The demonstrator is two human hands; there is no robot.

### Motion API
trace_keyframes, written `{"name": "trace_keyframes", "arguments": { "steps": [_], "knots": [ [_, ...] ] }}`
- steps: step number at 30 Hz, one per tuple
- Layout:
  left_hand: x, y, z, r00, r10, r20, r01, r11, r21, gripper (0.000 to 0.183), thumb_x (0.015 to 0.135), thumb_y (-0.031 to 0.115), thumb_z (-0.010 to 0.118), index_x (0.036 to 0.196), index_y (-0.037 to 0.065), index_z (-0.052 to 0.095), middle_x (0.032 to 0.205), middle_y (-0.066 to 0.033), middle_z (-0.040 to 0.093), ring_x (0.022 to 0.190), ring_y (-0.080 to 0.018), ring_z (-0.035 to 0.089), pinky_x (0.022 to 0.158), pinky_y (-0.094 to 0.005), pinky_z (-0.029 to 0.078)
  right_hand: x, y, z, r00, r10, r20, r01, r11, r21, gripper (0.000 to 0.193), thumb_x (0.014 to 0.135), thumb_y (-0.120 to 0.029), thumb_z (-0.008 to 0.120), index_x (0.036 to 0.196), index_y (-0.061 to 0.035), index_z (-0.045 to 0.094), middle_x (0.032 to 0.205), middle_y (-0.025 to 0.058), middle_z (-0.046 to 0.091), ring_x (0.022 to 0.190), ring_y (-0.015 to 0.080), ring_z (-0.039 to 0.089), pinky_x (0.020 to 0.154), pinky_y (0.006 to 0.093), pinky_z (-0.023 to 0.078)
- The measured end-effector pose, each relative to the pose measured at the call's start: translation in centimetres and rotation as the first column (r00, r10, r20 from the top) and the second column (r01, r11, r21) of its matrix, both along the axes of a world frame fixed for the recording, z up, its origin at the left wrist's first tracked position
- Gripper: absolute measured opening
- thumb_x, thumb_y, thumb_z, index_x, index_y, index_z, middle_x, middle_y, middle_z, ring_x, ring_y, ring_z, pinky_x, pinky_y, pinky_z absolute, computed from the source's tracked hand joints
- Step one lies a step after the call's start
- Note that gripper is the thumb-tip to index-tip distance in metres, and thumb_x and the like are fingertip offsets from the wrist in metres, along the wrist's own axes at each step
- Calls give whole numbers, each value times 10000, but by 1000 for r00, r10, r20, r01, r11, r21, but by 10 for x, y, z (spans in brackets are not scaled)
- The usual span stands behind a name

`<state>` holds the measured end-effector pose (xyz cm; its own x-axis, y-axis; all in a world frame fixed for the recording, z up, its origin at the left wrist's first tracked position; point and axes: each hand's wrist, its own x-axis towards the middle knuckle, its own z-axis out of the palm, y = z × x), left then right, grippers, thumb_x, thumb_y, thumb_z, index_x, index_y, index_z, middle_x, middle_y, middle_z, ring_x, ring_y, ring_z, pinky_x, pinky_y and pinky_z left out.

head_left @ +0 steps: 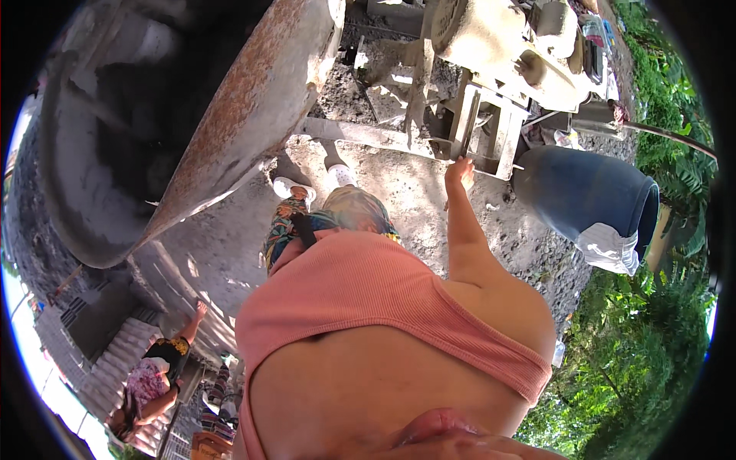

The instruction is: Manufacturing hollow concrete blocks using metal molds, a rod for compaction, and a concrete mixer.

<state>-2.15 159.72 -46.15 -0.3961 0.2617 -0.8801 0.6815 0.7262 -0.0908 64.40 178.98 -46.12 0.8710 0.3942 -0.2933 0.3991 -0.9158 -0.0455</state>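
My right arm stretches out to the machine frame on the right. My right hand (460,174) is at the lower end of a narrow metal bar (466,126), its fingers closed on that end; the fingertips are small and partly hidden. The bar stands beside a pale, dusty metal frame (506,146) below a motor housing (479,34). At the left a large, rusty, cement-crusted mixer drum (245,100) gapes with a dark inside. My left hand is out of view.
A blue barrel (583,192) with a white sack (609,247) on its rim lies to the right, near green bushes (613,368). A low metal beam (360,134) crosses beyond my white shoes (341,176). Another person (157,376) is at the lower left, one arm raised.
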Motion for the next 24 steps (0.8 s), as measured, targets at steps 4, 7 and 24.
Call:
{"name": "trace_keyframes", "arguments": {
  "steps": [4, 7, 24],
  "knots": [
    [3, -9, -2, 1000, 7, 8, -7, 1000, 0, 413, 710, 325, 632, 892, -45, 638, 879, -188, 657, 843, -288, 651, 674, -365, 497, 3, -9, -13, 995, 96, 12, -96, 993, 73, 295, 917, -306, 433, 1010, -47, 540, 1036, 177, 597, 945, 356, 599, 818, 454, 467],
    [5, -16, -3, 1000, 15, 15, -15, 1000, 2, 416, 709, 327, 632, 896, -45, 639, 885, -189, 657, 849, -289, 651, 678, -365, 497, 13, -13, -20, 978, -172, -117, 198, 942, 271, 281, 892, -282, 474, 898, -20, 574, 914, 196, 626, 882, 355, 621, 770, 451, 481],
    [32, -11, -20, 998, 58, 33, -61, 995, 81, 435, 707, 336, 634, 918, -44, 643, 917, -195, 657, 882, -290, 650, 702, -363, 502, 83, 43, -11, 444, -424, -790, 894, 266, 360, 205, 866, -97, 485, 794, 77, 567, 625, 161, 576, 445, 236, 564, 391, 354, 485]
  ]
}}
